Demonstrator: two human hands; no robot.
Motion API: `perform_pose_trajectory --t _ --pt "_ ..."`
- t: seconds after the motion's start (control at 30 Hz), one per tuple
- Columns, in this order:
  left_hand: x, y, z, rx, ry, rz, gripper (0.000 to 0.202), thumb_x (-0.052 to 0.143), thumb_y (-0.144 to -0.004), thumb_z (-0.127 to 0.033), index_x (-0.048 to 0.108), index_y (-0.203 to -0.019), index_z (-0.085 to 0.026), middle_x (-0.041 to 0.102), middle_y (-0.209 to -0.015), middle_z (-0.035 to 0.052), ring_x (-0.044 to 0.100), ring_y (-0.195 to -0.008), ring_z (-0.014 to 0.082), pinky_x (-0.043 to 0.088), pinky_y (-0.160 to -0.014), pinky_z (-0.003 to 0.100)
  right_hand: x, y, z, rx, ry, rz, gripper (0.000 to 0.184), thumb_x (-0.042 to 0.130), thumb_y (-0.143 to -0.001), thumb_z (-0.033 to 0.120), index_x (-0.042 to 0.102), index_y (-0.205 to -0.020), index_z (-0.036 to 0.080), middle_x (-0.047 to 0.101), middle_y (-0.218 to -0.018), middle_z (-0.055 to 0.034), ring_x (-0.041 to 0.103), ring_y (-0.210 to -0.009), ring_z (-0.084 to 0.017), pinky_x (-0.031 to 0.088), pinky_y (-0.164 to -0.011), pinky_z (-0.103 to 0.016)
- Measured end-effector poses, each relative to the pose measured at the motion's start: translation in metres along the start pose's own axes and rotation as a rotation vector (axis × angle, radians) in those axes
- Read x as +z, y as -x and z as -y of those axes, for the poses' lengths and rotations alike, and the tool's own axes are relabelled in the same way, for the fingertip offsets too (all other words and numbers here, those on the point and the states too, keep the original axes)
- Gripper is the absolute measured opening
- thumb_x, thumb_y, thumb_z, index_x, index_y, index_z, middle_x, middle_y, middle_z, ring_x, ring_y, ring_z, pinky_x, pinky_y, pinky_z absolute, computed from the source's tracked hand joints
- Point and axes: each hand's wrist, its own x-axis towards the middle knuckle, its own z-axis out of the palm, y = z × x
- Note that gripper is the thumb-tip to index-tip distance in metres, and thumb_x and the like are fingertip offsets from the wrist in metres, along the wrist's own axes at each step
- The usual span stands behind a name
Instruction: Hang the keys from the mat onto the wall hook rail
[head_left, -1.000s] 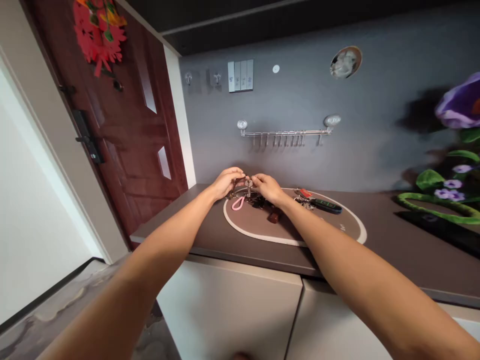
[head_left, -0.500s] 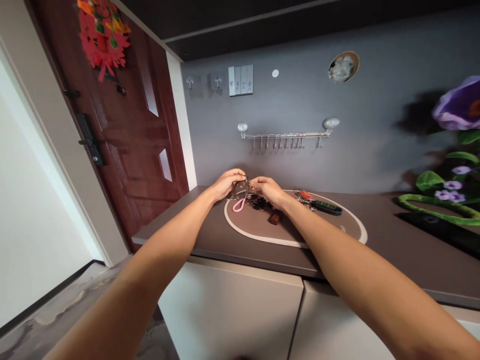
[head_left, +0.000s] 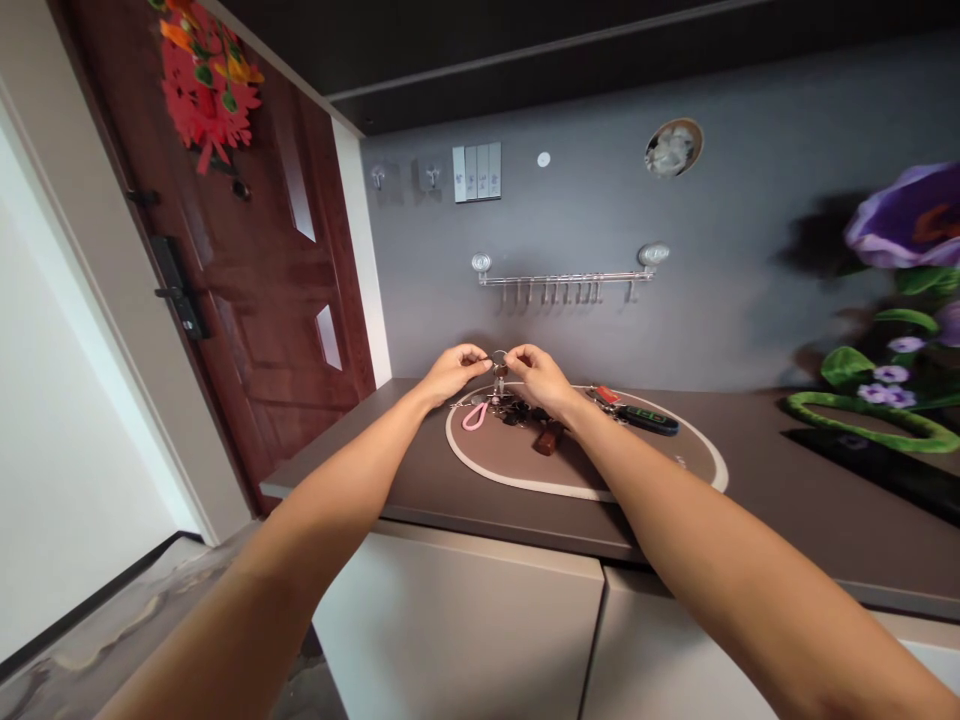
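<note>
Metal ring (head_left: 499, 352) hangs between left grip (head_left: 455, 374) and right grip (head_left: 541, 382), each pinching one edge, apparently to keep it steady above the mat (head_left: 502, 457), where a pink loop (head_left: 474, 417) lies just below the left grip.

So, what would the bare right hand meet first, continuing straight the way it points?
Likely the round metal ring it seems to pinch, then the bare left hand; depth is unclear.

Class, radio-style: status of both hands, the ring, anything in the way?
Left hand, right hand: pinching metal ring from opposite sides. Ring held up off counter. Pink loop, brown item on mat below; no obstruction seen.
</note>
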Motion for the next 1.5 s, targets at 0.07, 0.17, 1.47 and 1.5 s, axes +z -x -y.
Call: perform_pose_trajectory --t 0.07,0.17,1.47,1.5 --pt "0.001 0.001 0.001 0.000 -0.013 0.025 0.026 0.060 -0.068 -0.037 0.056 -0.079 -0.014 0.055 -0.067 -0.0011 0.047 -0.059 0.0081 0.038 -0.059 0.022 0.000 -0.001 0.000 -0.035 0.066 -0.021 0.014 0.047 -0.075 0.031 0.048 -0.075 0.016 0.052 -0.071 0.0010 0.048 -0.068 -0.010 0.038 -0.071 -0.025" --pt "0.003 0.001 0.001 0.027 -0.034 0.054 0.028 0.062 -0.066 -0.037 0.058 -0.079 -0.013 0.057 -0.071 0.0010 0.050 -0.064 0.0096 0.040 -0.064 0.024 0.001 -0.002 -0.001 -0.093 0.183 -0.066 0.014 0.043 -0.077 0.030 0.048 -0.076 0.017 0.052 -0.074 0.0002 0.047 -0.071 -0.011 0.037 -0.071 -0.025" --pt "0.000 -0.011 0.007 -0.110 0.167 -0.465 0.022 0.049 -0.072 -0.035 0.056 -0.068 -0.014 0.054 -0.058 -0.0004 0.047 -0.050 0.0085 0.036 -0.052 0.021 0.019 -0.075 0.035 0.169 -0.368 -0.362 0.014 0.043 -0.081 0.018 0.045 -0.068 0.015 0.055 -0.053 0.0026 0.051 -0.046 -0.006 0.048 -0.051 -0.021" --pt "0.000 -0.011 0.007 -0.107 0.135 -0.464 0.022 0.049 -0.073 -0.034 0.056 -0.068 -0.014 0.055 -0.058 -0.0002 0.048 -0.050 0.0088 0.037 -0.052 0.021 0.021 -0.080 0.034 0.186 -0.363 -0.391 0.015 0.042 -0.082 0.016 0.046 -0.067 0.015 0.054 -0.051 0.0026 0.051 -0.044 -0.006 0.047 -0.049 -0.021"
